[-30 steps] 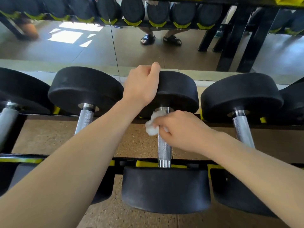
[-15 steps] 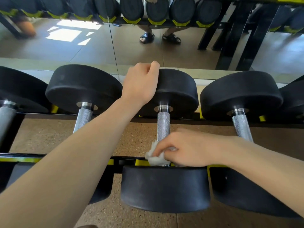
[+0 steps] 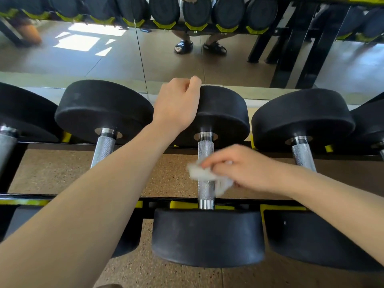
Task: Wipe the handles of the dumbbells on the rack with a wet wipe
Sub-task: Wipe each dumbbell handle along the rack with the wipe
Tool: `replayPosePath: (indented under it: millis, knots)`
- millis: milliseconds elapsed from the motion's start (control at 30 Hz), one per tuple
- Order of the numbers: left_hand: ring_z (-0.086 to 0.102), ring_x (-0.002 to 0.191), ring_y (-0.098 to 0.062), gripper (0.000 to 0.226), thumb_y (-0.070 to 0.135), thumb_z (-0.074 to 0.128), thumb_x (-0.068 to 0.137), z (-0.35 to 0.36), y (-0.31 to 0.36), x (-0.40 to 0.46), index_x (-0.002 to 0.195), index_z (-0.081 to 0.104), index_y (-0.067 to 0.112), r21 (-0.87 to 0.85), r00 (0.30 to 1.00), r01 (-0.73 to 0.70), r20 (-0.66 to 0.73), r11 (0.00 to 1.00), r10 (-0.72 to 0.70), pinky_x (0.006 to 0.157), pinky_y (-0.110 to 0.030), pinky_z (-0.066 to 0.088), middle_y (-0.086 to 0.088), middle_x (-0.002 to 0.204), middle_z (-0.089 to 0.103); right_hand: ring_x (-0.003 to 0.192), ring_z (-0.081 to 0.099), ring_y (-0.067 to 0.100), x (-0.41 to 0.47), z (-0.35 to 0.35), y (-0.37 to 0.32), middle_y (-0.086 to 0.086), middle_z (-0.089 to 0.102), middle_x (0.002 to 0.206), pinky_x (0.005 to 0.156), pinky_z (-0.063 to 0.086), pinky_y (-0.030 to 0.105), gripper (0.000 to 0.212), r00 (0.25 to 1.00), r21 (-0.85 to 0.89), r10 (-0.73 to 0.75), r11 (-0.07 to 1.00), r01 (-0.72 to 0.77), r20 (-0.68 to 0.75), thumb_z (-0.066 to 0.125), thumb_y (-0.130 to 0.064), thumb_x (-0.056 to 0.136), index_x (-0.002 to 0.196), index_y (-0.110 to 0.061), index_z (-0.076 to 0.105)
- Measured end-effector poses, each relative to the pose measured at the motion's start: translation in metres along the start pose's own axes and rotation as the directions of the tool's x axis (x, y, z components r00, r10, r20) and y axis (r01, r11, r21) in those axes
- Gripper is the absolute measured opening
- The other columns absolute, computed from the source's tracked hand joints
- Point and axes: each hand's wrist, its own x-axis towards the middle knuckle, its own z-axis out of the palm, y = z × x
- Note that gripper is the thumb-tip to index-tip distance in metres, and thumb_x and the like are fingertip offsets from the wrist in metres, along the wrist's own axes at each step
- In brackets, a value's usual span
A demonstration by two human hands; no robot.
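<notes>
Right hand [image 3: 247,167] blurred, seemingly wrapping wipe [image 3: 199,172] around handle [image 3: 205,188], left hand [image 3: 176,104] atop weight.

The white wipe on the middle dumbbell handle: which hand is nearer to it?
Right. The right hand holds the wipe against the handle; the left hand rests up on the far weight head.

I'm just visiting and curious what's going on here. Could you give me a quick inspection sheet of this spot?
Surface: black rack with yellow cradles, speckled floor below.
Job's things: white wet wipe pressed on the knurled handle of the middle dumbbell.
Clutter: nothing seen.
Hands: left hand rests on the dumbbell's far head; right hand grips the wipe, blurred.
Cables: nothing seen.
Surroundings: wall mirror reflecting dumbbells and sandalled feet; more dumbbells either side.
</notes>
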Motion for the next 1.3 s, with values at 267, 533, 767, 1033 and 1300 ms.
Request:
replayPosePath:
  millis: [267,533,767,1033,1300]
  knots:
    - [0.03,0.053,-0.014,0.049,0.029,0.038,0.103,0.0,0.001,-0.001,0.057,0.03,0.016,0.008,1.0,0.009,-0.003,1.0,-0.009,0.053,-0.033,0.022,0.001,0.055,0.028,0.048,0.038,0.011,0.02,0.018,0.011,-0.001,0.042,0.055,0.04,0.031,0.022,0.026,0.836,0.905,0.547,0.335,-0.261,0.039,0.039,-0.009,0.097,0.112,-0.001,0.059]
    - [0.032,0.052,-0.014,0.05,0.029,0.037,0.104,0.0,0.002,0.0,0.055,0.031,0.019,0.022,1.0,0.015,-0.007,1.0,-0.015,0.051,-0.027,0.024,0.002,0.055,0.03,0.046,0.034,0.01,0.01,0.005,0.007,-0.002,0.038,0.054,0.038,0.028,0.021,0.017,0.846,0.961,0.518,0.149,-0.235,0.126,0.033,-0.007,0.094,0.091,-0.008,0.049]
    - [0.029,0.055,-0.017,0.05,0.028,0.038,0.102,-0.001,0.001,0.0,0.054,0.028,0.018,0.022,1.0,-0.001,-0.017,1.0,0.001,0.054,-0.036,0.023,0.0,0.055,0.029,0.053,0.041,0.014,0.042,0.014,-0.018,0.002,0.045,0.062,0.048,0.034,0.023,0.017,0.766,0.935,0.639,0.308,-0.175,-0.067,0.04,-0.01,0.098,0.097,-0.005,0.057]
    - [0.03,0.055,-0.016,0.049,0.03,0.038,0.102,-0.001,0.003,-0.002,0.055,0.03,0.017,0.027,1.0,0.011,-0.018,1.0,-0.011,0.054,-0.037,0.024,0.0,0.056,0.031,0.064,0.062,0.019,0.015,0.03,-0.006,0.003,0.066,0.088,0.052,0.045,0.029,0.032,0.902,-0.54,-0.262,0.841,0.039,-0.342,0.04,-0.025,0.098,0.128,-0.02,0.05]
    - [0.03,0.052,-0.014,0.05,0.028,0.038,0.103,-0.001,0.002,-0.001,0.054,0.03,0.018,-0.01,1.0,0.008,0.003,1.0,-0.008,0.054,-0.032,0.023,0.002,0.053,0.028,0.065,0.061,0.011,0.031,0.013,0.007,-0.002,0.067,0.083,0.057,0.051,0.03,0.042,0.909,-0.429,-0.227,0.901,0.061,-0.349,0.039,-0.021,0.099,0.137,-0.031,0.055]
